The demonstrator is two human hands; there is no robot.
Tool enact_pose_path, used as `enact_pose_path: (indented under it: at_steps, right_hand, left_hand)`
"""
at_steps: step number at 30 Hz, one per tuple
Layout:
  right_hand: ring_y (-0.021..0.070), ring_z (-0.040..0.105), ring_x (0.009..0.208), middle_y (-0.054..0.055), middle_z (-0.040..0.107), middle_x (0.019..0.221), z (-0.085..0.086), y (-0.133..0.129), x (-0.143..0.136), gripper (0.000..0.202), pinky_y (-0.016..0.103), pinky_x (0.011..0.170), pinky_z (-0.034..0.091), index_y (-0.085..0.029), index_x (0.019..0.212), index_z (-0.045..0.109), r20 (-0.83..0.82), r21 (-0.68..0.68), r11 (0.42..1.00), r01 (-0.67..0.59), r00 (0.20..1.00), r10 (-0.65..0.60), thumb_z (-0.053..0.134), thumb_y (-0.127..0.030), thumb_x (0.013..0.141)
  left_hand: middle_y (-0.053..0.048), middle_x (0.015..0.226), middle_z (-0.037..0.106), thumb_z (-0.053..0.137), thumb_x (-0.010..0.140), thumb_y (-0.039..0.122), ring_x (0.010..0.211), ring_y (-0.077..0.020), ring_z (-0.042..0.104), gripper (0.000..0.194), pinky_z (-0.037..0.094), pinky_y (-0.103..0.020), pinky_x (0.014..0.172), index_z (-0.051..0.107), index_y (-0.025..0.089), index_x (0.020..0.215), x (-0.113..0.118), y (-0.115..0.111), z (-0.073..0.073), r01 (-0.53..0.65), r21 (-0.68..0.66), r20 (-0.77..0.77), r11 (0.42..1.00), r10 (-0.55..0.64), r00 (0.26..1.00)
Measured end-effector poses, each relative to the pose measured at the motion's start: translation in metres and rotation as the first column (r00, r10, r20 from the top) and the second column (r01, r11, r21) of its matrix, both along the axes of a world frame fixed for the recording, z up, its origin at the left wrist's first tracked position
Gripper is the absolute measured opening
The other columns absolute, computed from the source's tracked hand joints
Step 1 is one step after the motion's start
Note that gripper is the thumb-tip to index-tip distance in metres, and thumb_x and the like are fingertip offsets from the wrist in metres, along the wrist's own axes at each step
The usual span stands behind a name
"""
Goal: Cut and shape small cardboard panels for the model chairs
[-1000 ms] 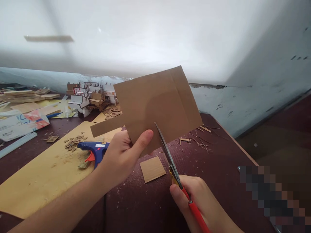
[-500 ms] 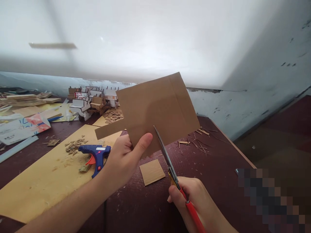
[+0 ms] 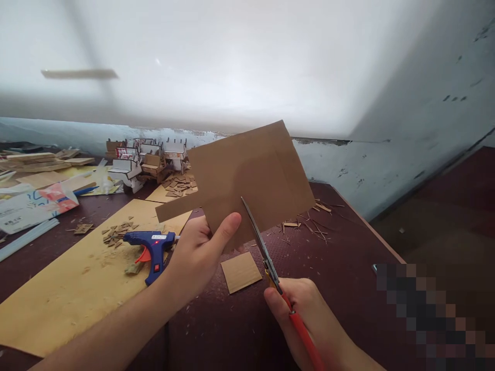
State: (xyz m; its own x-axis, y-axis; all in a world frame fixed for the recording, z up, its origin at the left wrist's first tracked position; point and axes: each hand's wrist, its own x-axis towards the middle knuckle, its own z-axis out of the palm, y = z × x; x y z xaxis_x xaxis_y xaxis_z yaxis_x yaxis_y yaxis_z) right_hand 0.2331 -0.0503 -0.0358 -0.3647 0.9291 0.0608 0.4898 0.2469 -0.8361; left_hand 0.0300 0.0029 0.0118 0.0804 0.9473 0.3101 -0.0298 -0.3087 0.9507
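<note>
My left hand (image 3: 204,247) is closed on a brown cardboard sheet (image 3: 247,175), its thumb flat on the near face. A narrow cardboard strip (image 3: 180,205) sticks out to the left of the sheet; whether it is joined to it I cannot tell. Scissors (image 3: 259,237) with red handles are gripped in my right hand (image 3: 301,309). Their upper blade lies across the front of the sheet at its lower edge, tip beside my left thumb; the other blade is hidden. On the table below is a small square of cardboard (image 3: 242,272).
A blue glue gun (image 3: 152,250) rests on a yellow board (image 3: 77,288) by my left forearm, near small cardboard scraps (image 3: 118,233). Small cardboard models (image 3: 149,157) stand at the back. Glue sticks (image 3: 29,239) and wood pieces (image 3: 42,161) lie left; thin offcuts (image 3: 313,224) lie right.
The view has shifted slightly. The sheet sits a touch lower, and the scissors have moved slightly left and up with my right hand. Both hands keep their hold.
</note>
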Motion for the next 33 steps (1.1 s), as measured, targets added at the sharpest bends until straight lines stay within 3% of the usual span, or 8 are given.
enact_pose_path:
  at_steps: [7, 13, 20, 26, 33]
  right_hand:
    - [0.0129, 0.04, 0.052, -0.002, 0.046, 0.057, 0.007, -0.003, 0.003, 0.061, 0.027, 0.05, 0.027, -0.02, 0.065, 0.053, 0.06, 0.09, 0.996, 0.009, 0.998, -0.014, 0.04, -0.066, 0.103]
    - [0.0154, 0.047, 0.053, 0.001, 0.054, 0.058, 0.011, -0.005, 0.001, 0.064, 0.027, 0.05, 0.032, -0.02, 0.066, 0.059, 0.07, 0.107, 0.994, 0.031, 0.997, -0.038, 0.039, -0.069, 0.102]
    - [0.0154, 0.047, 0.055, 0.001, 0.053, 0.059, 0.014, -0.005, 0.001, 0.065, 0.028, 0.05, 0.03, -0.021, 0.065, 0.056, 0.055, 0.078, 0.996, 0.036, 0.998, -0.04, 0.035, -0.069, 0.104]
    - [0.0115, 0.038, 0.047, -0.005, 0.042, 0.051, 0.007, -0.002, 0.0, 0.06, 0.028, 0.048, 0.024, -0.022, 0.063, 0.038, -0.047, 0.003, 1.0, -0.028, 0.998, 0.028, 0.044, -0.067, 0.102]
    - [0.011, 0.032, 0.048, -0.005, 0.036, 0.053, 0.003, 0.001, -0.003, 0.062, 0.028, 0.046, 0.022, -0.023, 0.063, 0.034, -0.062, -0.034, 0.999, 0.015, 0.998, -0.017, 0.044, -0.072, 0.1]
  left_hand:
    - [0.0, 0.07, 0.066, 0.064, 0.098, 0.047, 0.062, -0.0115, 0.06, 0.035, 0.049, -0.02, 0.057, 0.069, 0.019, 0.078, 0.001, -0.002, -0.003, 0.042, -0.047, 0.06, 0.998, -0.039, 0.997]
    - [-0.002, 0.069, 0.067, 0.063, 0.098, 0.051, 0.063, -0.0156, 0.063, 0.038, 0.053, -0.025, 0.059, 0.068, 0.02, 0.076, 0.0, -0.002, -0.003, 0.06, -0.053, 0.034, 0.997, -0.059, 0.998]
    - [-0.002, 0.071, 0.068, 0.062, 0.099, 0.049, 0.064, -0.0138, 0.061, 0.039, 0.051, -0.023, 0.059, 0.068, 0.019, 0.076, 0.001, -0.003, -0.004, 0.084, -0.054, 0.01, 0.995, -0.084, 0.996]
    - [-0.002, 0.067, 0.066, 0.062, 0.099, 0.05, 0.062, -0.0136, 0.06, 0.041, 0.05, -0.023, 0.058, 0.066, 0.018, 0.073, 0.003, -0.003, -0.004, 0.089, -0.083, 0.044, 0.993, -0.086, 0.995]
    - [-0.001, 0.068, 0.067, 0.067, 0.096, 0.049, 0.061, -0.0128, 0.062, 0.038, 0.052, -0.023, 0.058, 0.068, 0.017, 0.075, 0.005, -0.004, -0.002, 0.087, -0.113, 0.123, 0.99, -0.073, 0.99]
